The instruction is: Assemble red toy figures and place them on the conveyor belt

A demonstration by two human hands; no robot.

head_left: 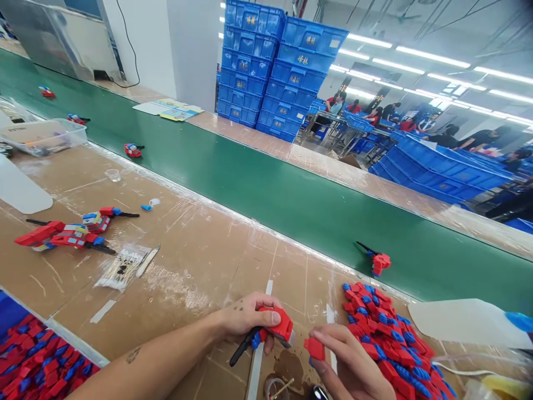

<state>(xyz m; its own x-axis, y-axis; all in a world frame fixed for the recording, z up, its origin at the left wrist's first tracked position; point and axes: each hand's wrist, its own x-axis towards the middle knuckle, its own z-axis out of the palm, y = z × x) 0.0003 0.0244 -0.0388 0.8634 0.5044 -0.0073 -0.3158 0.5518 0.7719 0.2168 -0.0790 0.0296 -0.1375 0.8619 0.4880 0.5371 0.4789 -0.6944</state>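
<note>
My left hand [245, 315] is closed around a red toy robot torso [285, 326], its thumb pressed on top. From the torso a blue fist with a black toy gun [239, 351] points down toward me. Just to the right, my right hand [352, 358] pinches a small red toy arm [315, 349] between thumb and fingers, a short gap away from the torso. Below both hands sit a small cup [268, 389] with a stick in it and a wet brown patch [291, 368] on the bench. Beside my right hand lies a pile of red and blue toy arms [389, 333].
A green conveyor belt [250, 178] runs across, carrying several toy torsos. At left lie more assembled torsos [73, 236], a bag of cotton swabs [122, 268] and a clear plastic tub [45, 139]. Stacked blue crates [245, 66] stand beyond the belt; people work farther back.
</note>
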